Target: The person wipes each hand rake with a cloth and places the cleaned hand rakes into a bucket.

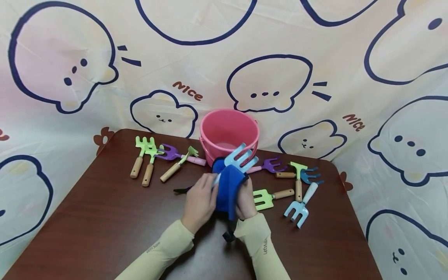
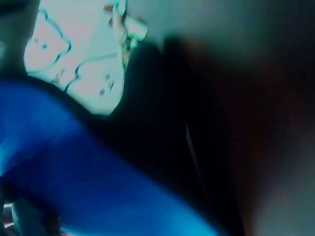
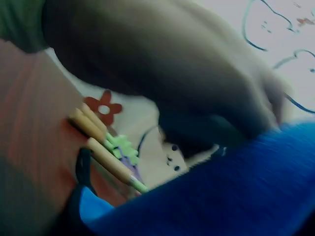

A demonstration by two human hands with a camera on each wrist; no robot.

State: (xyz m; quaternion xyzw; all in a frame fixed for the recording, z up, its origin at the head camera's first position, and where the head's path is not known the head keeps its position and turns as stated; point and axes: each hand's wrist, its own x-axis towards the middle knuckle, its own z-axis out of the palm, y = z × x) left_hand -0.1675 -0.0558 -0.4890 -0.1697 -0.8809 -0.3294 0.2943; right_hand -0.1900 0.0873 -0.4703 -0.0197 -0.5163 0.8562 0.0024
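In front of the bucket, both hands are together at a blue fabric pouch [image 1: 229,190] with black trim and dangling black straps. A light blue hand fork [image 1: 241,157] slants across the pouch's top, tines up and to the right. My left hand [image 1: 198,204] pinches the fork's handle against the pouch, its fingertips partly hidden by fabric. On the other side my right hand [image 1: 247,200] grips the pouch's edge. Blue fabric [image 2: 88,162] fills much of the left wrist view, blurred and dark. In the right wrist view the pouch [image 3: 236,182] lies across the bottom.
A pink bucket [image 1: 229,128] stands at the table's back. Green forks with wooden handles [image 1: 147,175] and a purple fork [image 1: 169,152] lie left. To the right lie another purple fork [image 1: 271,165], a green fork [image 1: 264,199], a green rake [image 1: 298,166] and a light blue fork [image 1: 299,210].
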